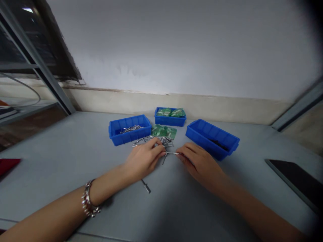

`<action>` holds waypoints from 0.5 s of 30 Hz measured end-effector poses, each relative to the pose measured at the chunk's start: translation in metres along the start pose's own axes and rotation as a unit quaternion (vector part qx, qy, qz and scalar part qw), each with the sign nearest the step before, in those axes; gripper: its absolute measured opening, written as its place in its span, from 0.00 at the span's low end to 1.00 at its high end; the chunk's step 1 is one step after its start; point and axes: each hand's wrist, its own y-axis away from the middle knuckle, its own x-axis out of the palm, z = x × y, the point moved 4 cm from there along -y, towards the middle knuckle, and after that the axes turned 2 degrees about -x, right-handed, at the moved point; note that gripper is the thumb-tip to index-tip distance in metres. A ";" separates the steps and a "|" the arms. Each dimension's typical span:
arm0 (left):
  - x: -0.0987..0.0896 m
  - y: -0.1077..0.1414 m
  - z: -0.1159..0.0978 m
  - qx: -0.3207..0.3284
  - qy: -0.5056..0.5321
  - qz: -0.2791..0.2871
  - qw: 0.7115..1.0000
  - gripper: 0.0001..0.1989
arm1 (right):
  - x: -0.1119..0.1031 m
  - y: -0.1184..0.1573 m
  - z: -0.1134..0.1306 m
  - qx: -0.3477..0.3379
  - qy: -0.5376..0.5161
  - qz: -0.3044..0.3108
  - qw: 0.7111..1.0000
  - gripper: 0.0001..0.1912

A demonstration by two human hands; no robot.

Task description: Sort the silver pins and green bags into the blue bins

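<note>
A slim rivet-like pin (172, 153) is spanning the gap between the hands above the grey tabletop (121, 208), in front of a loose pile of pins (165, 140). Its long axis is running left to right, almost level; fingers are covering both ends, so which is the thicker cannot be told. The left hand (143, 156) is pinching one end, the right hand (198, 163) the other. A stray pin (145, 186) is lying nearer the wearer, its stout cylindrical end pointing rightward and toward the body. The metal is gleaming, smooth and silvery. Behind, three ribbed blue plastic bins are standing: the left bin (133, 135) is holding more pins, the middle bin (170, 121) glossy green packets (165, 112), the right bin (204, 142) dark pieces.
</note>
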 end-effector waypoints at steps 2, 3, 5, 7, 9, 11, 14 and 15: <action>0.000 0.000 0.000 -0.003 0.004 0.003 1.000 0.11 | 0.000 0.000 0.000 -0.003 0.002 -0.011 1.000 0.11; 0.000 0.000 0.001 -0.002 0.005 0.002 1.000 0.11 | 0.000 0.001 0.000 -0.005 0.002 -0.017 1.000 0.11; 0.000 0.001 0.001 0.006 0.003 -0.003 1.000 0.10 | 0.000 0.002 -0.001 -0.011 0.001 -0.030 0.999 0.11; 0.000 0.002 0.000 0.017 0.003 -0.014 1.000 0.10 | 0.000 0.002 -0.001 -0.013 0.000 -0.035 0.999 0.10; -0.001 0.002 0.000 0.022 0.006 -0.027 0.999 0.10 | 0.001 0.002 -0.002 -0.010 0.000 -0.030 0.999 0.11; -0.002 0.003 0.000 0.022 0.008 -0.039 0.999 0.10 | 0.002 0.001 -0.002 -0.007 0.001 -0.019 1.000 0.11; -0.003 0.003 -0.001 0.026 0.002 -0.041 0.999 0.11 | 0.002 0.001 -0.002 -0.005 -0.002 -0.007 1.000 0.11; -0.003 0.003 -0.002 0.028 0.001 -0.038 0.999 0.11 | 0.002 0.001 -0.002 -0.003 -0.004 -0.006 1.000 0.11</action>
